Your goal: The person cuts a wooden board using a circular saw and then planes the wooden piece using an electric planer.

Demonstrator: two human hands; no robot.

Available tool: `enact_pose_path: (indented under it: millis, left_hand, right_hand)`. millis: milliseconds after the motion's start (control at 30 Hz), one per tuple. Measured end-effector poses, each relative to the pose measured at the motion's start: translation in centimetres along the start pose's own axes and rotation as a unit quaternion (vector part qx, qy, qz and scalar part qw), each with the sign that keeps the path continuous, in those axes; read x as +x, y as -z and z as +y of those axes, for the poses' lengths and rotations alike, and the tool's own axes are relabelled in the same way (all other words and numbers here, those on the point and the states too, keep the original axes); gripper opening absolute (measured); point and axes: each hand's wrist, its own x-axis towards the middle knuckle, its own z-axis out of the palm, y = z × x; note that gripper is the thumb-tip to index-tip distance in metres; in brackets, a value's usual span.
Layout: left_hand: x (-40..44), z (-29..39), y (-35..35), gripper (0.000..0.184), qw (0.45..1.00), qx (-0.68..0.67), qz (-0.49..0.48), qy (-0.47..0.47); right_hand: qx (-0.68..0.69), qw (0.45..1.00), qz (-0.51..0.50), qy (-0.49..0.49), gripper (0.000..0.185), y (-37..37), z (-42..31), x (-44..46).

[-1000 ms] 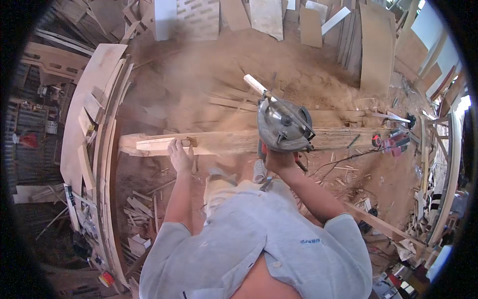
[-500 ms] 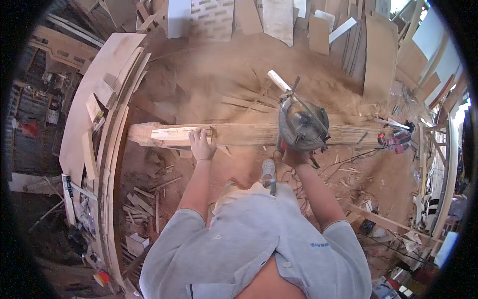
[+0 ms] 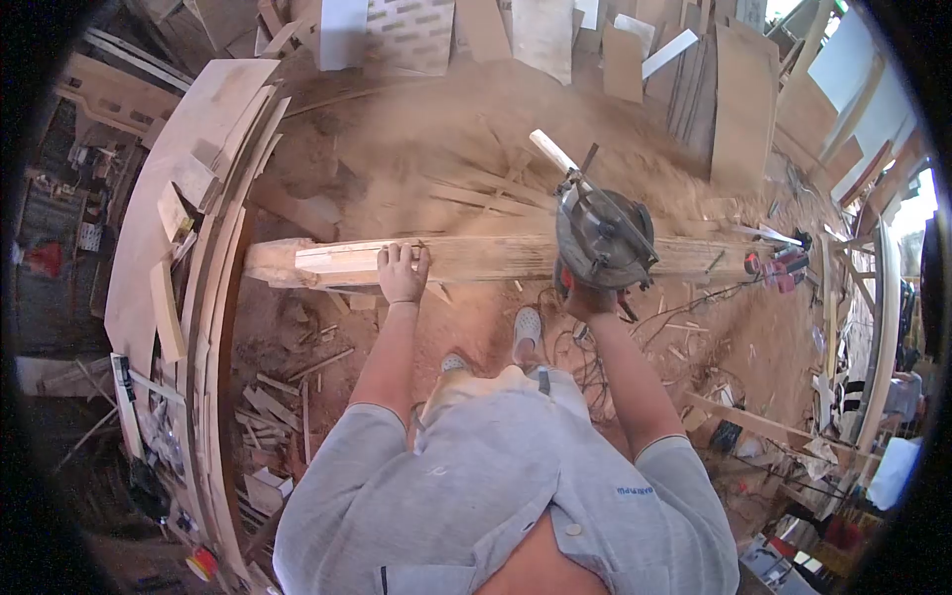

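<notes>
My left hand (image 3: 403,273) lies over the right end of a short pale wooden piece (image 3: 337,260), its fingers curled over the far edge. That piece rests on a long, rough wooden beam (image 3: 486,260) running left to right in front of me. In my right hand (image 3: 592,300) is the handle of a circular saw (image 3: 603,238), partly hidden by the saw's body. The saw sits over the beam, to the right of my left hand. Its blade contact with wood is hidden from above. A pale strip (image 3: 552,150) sticks out beyond the saw.
Stacked curved boards (image 3: 213,327) stand at the left. A red power tool (image 3: 783,266) lies at the beam's right end. Cables (image 3: 674,300) and wood scraps (image 3: 283,416) litter the dusty ground. Sheets and panels (image 3: 412,35) lean at the back.
The whole view has shifted slightly left and up. Both hands keep their grips; the saw sits a little farther right along the beam. More of my left shoe shows.
</notes>
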Motion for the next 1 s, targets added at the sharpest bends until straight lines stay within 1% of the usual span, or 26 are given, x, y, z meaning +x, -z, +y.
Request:
enact_pose_path:
  millis: [33,133,233,333,433,500,533,567,600,667,733,767,833,867,900,967,1000]
  left_hand:
    - [-0.1,0.0,-0.1,0.031,1.0,0.001,-0.008,0.007]
    - [-0.1,-0.1,-0.3,0.032,1.0,0.012,0.01,-0.016]
    - [-0.1,0.2,-0.5,0.042,0.999,0.032,0.004,-0.004]
    - [0.1,0.3,-0.4,0.055,0.997,0.06,-0.038,0.015]
    - [0.9,0.7,0.2,0.056,0.995,0.065,-0.072,0.034]
    - [1.8,0.7,1.1,0.06,0.99,0.087,-0.106,0.024]
    - [2.3,0.8,1.6,0.061,0.987,0.098,-0.122,0.019]
    - [2.7,1.0,2.1,0.064,0.988,0.087,-0.125,0.009]
    - [2.9,1.0,2.7,0.067,0.989,0.077,-0.128,-0.001]
    - [2.8,0.4,3.4,0.075,0.987,0.066,-0.147,-0.02]
    - [2.5,-0.7,3.4,0.085,0.981,0.06,-0.18,-0.036]
    - [2.4,-1.1,3.1,0.083,0.977,0.057,-0.203,-0.024]
    - [2.6,-1.9,2.6,0.068,0.978,0.044,-0.202,-0.038]
    - [2.7,-2.3,2.4,0.061,0.978,0.038,-0.201,-0.044]
    - [3.1,-2.6,2.2,0.054,0.969,0.046,-0.238,-0.046]
    - [3.8,-3.2,2.0,0.041,0.947,0.06,-0.31,-0.049]
    - [3.7,-3.5,1.9,0.037,0.958,0.049,-0.277,-0.054]
  right_hand:
    - [-0.001,1.0,-0.009,-0.003,0.079,0.1,0.1,0.0]
    - [-0.028,0.999,0.016,-0.001,0.085,-0.6,0.4,-0.1]
    - [0.001,0.999,-0.05,-0.011,0.083,-1.7,1.2,0.2]
    - [-0.027,0.998,0.051,0.007,0.082,-1.9,0.8,-0.1]
    - [0.031,0.999,0.0,0.011,0.081,-1.5,1.0,0.2]
    - [0.018,1.0,0.013,0.009,0.081,-1.7,0.8,0.2]
    - [0.017,1.0,-0.004,0.004,0.081,-1.7,0.9,0.3]
    - [0.015,1.0,-0.021,-0.002,0.081,-1.7,1.0,0.3]
    - [0.018,0.998,-0.061,-0.011,0.083,-0.8,0.8,0.4]
    - [0.027,0.995,-0.089,-0.02,0.084,-0.3,0.5,0.5]
    - [0.028,0.997,-0.07,-0.017,0.084,-0.6,0.5,0.2]
    - [0.025,0.998,-0.064,-0.014,0.085,-0.8,0.5,0.1]
    - [0.002,0.998,-0.069,-0.002,0.089,-0.3,0.5,-0.5]
    - [0.015,0.996,-0.081,-0.018,0.088,0.0,0.4,-0.8]
    - [0.028,0.995,-0.095,-0.032,0.087,0.2,0.3,-1.0]
    - [0.041,0.992,-0.113,-0.029,0.085,-0.3,0.2,-2.1]
    - [0.039,0.992,-0.117,-0.012,0.083,-1.3,0.8,-3.1]
